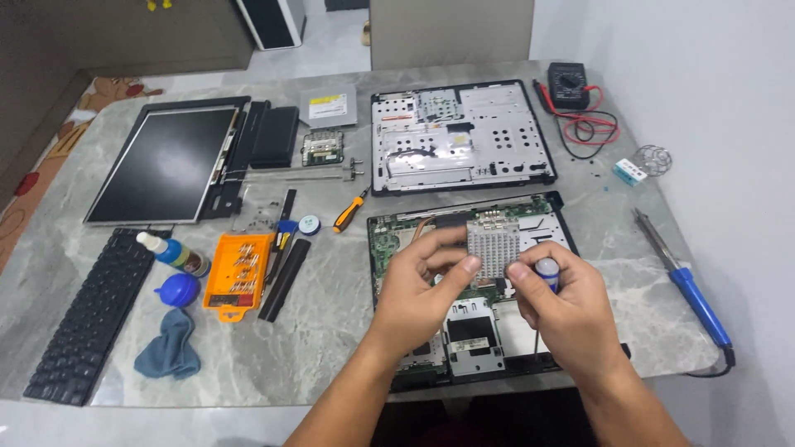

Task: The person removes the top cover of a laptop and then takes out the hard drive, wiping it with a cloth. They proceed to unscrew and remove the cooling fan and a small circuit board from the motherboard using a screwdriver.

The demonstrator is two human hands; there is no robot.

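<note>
Looking down at two bare hands over an opened laptop base (389,248) on a grey marbled table (331,331). Right hand (563,306) is closed round a small screwdriver (546,273) w/ blue-and-white cap, shaft pointing down toward the board. Left hand (422,285) is curled, fingertips pinching toward the cap; can't tell if it holds anything. Just behind: ribbed metal heatsink (494,244), silvery, square. Risks, judged: tip could slip and scratch the green board; tiny screws could roll off the smooth stone. Orange bit case (238,273), blue cloth (170,348) lie left.
</note>
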